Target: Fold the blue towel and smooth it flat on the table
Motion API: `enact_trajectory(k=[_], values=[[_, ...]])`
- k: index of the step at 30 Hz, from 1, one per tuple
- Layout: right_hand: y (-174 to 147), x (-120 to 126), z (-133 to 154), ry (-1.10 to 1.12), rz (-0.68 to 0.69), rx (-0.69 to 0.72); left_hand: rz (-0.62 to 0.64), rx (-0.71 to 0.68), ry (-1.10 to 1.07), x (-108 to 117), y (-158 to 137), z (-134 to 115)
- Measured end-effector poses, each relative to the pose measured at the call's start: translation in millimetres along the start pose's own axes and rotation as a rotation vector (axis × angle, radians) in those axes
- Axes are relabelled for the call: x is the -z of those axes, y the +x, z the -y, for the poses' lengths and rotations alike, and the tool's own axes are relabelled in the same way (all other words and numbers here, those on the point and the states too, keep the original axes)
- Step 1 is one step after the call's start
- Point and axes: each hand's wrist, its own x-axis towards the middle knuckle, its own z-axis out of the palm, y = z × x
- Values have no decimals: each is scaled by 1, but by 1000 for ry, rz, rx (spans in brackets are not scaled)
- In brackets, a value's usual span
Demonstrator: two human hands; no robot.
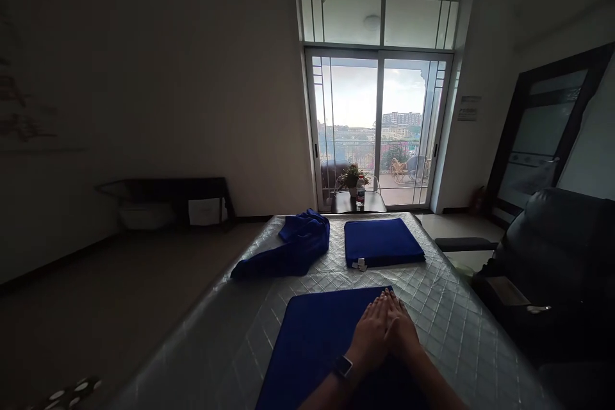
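Note:
A folded blue cloth (317, 333) lies flat on the table in front of me. My left hand (372, 332), with a watch (343, 366) on its wrist, rests on the cloth near its far right corner. Right beside it, my right hand (401, 328) touches the same corner area. Both hands have their fingers stretched forward and lying flat, close together. Farther off sits a neatly folded stack of blue cloth (382, 240) with a white tag (359, 264). To its left is a crumpled blue cloth (293, 246).
A quilted silvery cover (446, 307) spreads over the table. Beyond its far edge stand a potted plant (353, 178) and a bottle (360, 193) on a small dark table (343, 204), before sliding glass doors. A black armchair (552, 250) is at the right, a low dark bench (177, 195) at the left.

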Motion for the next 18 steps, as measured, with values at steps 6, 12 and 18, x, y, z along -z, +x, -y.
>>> enact_trajectory(k=[6, 12, 18], values=[[1, 2, 5, 30, -45, -27, 86, 124, 92, 17, -27, 50], [2, 0, 5, 50, -41, -43, 98, 362, 189, 62, -86, 132], [1, 3, 7, 35, -22, -56, 19, 477, 197, 81, -123, 174]])
